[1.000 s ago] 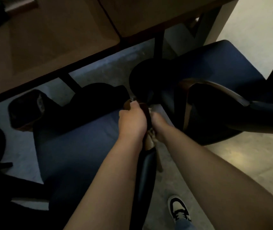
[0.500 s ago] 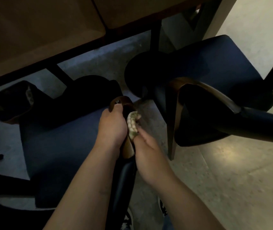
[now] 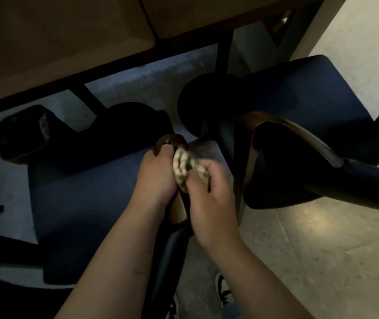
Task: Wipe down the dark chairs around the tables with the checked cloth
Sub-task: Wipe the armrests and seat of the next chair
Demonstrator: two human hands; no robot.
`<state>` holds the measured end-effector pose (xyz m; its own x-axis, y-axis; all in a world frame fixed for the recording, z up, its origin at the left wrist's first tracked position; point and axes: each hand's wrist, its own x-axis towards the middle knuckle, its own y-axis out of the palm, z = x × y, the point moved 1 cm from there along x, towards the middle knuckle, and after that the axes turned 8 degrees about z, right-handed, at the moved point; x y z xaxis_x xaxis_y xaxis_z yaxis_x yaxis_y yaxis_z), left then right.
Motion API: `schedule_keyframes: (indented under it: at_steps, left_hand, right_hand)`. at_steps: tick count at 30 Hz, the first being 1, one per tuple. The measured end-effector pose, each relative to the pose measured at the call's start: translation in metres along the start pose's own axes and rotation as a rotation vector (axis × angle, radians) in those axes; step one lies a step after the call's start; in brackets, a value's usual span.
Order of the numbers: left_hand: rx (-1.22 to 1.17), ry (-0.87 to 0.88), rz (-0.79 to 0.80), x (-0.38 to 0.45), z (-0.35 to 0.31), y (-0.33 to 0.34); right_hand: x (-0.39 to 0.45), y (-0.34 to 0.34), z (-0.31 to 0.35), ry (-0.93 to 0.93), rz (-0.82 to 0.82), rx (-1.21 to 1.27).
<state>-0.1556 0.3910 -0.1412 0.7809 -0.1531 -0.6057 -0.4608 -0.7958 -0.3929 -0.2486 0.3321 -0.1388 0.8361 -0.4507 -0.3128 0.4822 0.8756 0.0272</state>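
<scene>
Head view shows our left hand (image 3: 155,173) curled over the wooden armrest (image 3: 177,203) of the near dark chair (image 3: 87,203), thumb at its rounded end. Just right of it, touching, our right hand (image 3: 209,199) is clamped on the bunched checked cloth (image 3: 185,168) — pressed against the armrest's side. Beyond the right hand stands a second dark chair (image 3: 299,107); ahead of both hands, the tabletop (image 3: 68,42) edge.

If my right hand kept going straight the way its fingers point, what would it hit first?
Most likely the checked cloth it already grips, then the brown wooden armrest that the left hand holds. The right hand points up and left toward them; depth is hard to judge in this dim view.
</scene>
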Motion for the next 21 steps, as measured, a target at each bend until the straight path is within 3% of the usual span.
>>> schedule_keyframes:
  at_steps: [3,7,9,13,15,18,21]
  left_hand:
    - [0.245,0.096,0.01,-0.001,0.0,0.0]
    - [0.153,0.057,-0.005,0.0,-0.001,0.003]
    - [0.079,0.044,0.004,0.0,-0.002,0.002]
    - [-0.05,0.004,0.009,0.002,0.0,0.005]
    - [-0.056,-0.013,0.01,0.001,-0.001,0.004]
    - [-0.045,-0.015,0.01,0.003,-0.001,0.006]
    - [-0.189,-0.06,-0.043,-0.001,-0.004,0.004]
  right_hand:
    - [0.025,-0.004,0.004,-0.049,-0.142,0.09]
    - [0.071,0.014,0.0,0.005,0.073,-0.077]
    - [0.086,0.019,-0.002,0.004,0.043,-0.132]
    - [0.107,0.011,-0.027,0.4,0.007,0.002]
    - [0.107,0.009,-0.035,0.463,0.05,0.051]
    - [0.104,0.009,-0.019,0.198,0.047,0.108]
    - [0.095,0.015,-0.003,-0.077,0.112,-0.058]
